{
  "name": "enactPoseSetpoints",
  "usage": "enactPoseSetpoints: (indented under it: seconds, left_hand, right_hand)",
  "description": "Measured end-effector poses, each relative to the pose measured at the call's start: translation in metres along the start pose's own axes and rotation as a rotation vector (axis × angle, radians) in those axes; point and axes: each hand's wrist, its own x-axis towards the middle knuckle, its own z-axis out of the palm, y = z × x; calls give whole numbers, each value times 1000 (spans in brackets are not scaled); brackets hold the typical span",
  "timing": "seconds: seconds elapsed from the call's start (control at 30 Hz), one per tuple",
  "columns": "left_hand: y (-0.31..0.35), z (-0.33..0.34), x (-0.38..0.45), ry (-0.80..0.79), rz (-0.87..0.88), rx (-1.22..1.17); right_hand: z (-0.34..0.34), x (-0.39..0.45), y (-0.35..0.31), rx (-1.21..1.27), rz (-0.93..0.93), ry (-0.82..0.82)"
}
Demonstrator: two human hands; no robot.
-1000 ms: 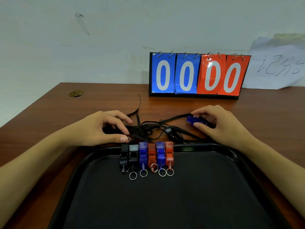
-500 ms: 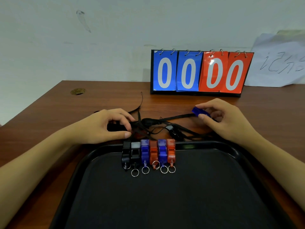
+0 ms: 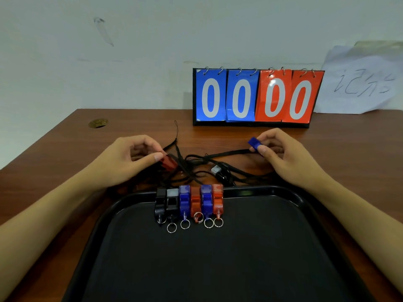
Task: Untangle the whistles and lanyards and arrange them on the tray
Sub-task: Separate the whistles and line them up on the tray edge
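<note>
Two bare forearms enter from the lower corners of the head view, each ending in a bare hand: left hand [image 3: 128, 159], right hand [image 3: 287, 158]. No sleeve shows on either arm up to the frame edges. No watch, ring, bracelet or glove visible on wrists or fingers. Fingernails short and unpainted where they show, on the left thumb and the right thumb. Nothing else of the person's body or clothing is in view.
</note>
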Motion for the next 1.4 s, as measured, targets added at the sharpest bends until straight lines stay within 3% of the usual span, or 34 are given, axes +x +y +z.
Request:
enactPoseSetpoints:
  seconds: [0.27, 0.5, 0.77, 1.1, 1.27, 1.4]
  left_hand:
    - [6, 2, 2, 188, 35, -2]
    - [21, 1, -1, 298, 48, -149]
    - [27, -2, -3, 247, 19, -139]
    - [29, 2, -4, 185, 55, -113]
    - [48, -2, -5, 201, 98, -75]
    - [75, -5, -1, 121, 74, -103]
  right_hand:
    - [0, -1, 2, -64, 12, 51]
    - [3, 1, -5, -25, 18, 74]
    - [4, 0, -6, -31, 8, 172]
    - [5, 1, -6, -52, 30, 145]
    - [-1, -1, -15, -44, 7, 173]
    - [-14, -4, -44, 14, -58, 210]
